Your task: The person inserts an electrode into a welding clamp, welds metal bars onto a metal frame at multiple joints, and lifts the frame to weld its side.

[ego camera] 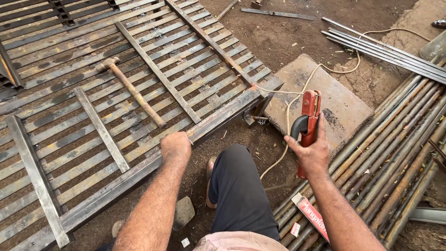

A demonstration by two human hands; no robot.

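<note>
Dirt floor (288, 28), left hand (175, 146) gripping gate frame (218, 118), right hand (312, 151) holding electrode holder (309, 118)

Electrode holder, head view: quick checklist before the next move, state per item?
1. Right hand grips the red electrode holder: ok.
2. Rod loaded in the holder: cannot tell.
3. Left hand steadies the steel grate frame at its edge: ok.
4. Cable free of the grate: not ok, it runs up to the frame corner.
5. Hammer lying on the bars, apart from both hands: ok.
6. Gloves on: not ok, both hands bare.
</note>
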